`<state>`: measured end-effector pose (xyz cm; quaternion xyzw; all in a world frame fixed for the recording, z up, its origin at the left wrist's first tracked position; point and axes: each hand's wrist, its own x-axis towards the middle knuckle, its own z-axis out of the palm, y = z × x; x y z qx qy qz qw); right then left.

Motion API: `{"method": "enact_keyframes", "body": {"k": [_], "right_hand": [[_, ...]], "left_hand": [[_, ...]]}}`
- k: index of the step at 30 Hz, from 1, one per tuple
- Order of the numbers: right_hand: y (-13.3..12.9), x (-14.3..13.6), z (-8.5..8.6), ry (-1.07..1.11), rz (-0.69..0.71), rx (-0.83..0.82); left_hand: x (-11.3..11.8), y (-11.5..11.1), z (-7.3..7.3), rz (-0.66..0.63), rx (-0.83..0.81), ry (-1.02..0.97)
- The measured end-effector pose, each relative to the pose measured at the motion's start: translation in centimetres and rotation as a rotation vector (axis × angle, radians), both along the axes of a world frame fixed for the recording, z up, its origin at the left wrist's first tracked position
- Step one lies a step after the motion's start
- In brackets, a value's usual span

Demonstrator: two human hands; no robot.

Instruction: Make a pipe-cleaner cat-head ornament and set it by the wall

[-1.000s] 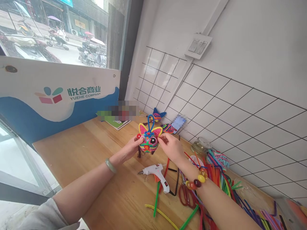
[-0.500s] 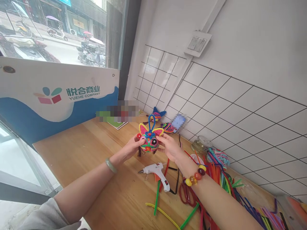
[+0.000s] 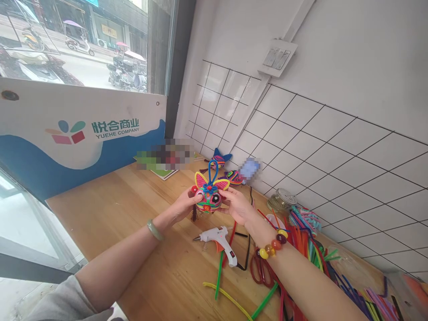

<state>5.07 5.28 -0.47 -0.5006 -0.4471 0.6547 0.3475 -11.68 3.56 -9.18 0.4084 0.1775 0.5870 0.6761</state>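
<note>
Between my two hands, above the table, is a colourful pipe-cleaner animal-head ornament (image 3: 209,201) with pink ears edged in yellow, a blue loop on top and dark tassels below. My left hand (image 3: 185,206) grips its left side, the thumb on its front. At the right side, the fingers of my right hand (image 3: 238,206) are closed on it near the ear and eye. Below the hands a white hot glue gun (image 3: 219,240) lies on its side, nozzle to the left. Red-handled scissors (image 3: 262,269) lie partly under my right forearm.
Two similar ornaments, one blue-eared (image 3: 219,158) and one flatter (image 3: 233,177), sit by the tiled wall, beside a blurred phone (image 3: 250,170). A glass jar (image 3: 281,199) and many coloured pipe cleaners (image 3: 309,249) fill the right side. A green booklet (image 3: 163,174) lies at the back of the wooden table (image 3: 110,209).
Both hands keep hold of the ornament, which has shifted only very slightly to the right. The glue gun and the other things stay in place.
</note>
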Motion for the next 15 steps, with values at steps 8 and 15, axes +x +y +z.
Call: {"method": "enact_keyframes", "body": {"k": [8,15], "right_hand": [[0.09,0.01,-0.28,-0.013,-0.017,0.000],[0.14,0.23,-0.48,-0.005,-0.033,-0.008]], "left_hand": [[0.13,-0.05,0.09,0.021,0.011,0.041],[0.17,-0.02,-0.22,0.047,-0.006,0.078]]}}
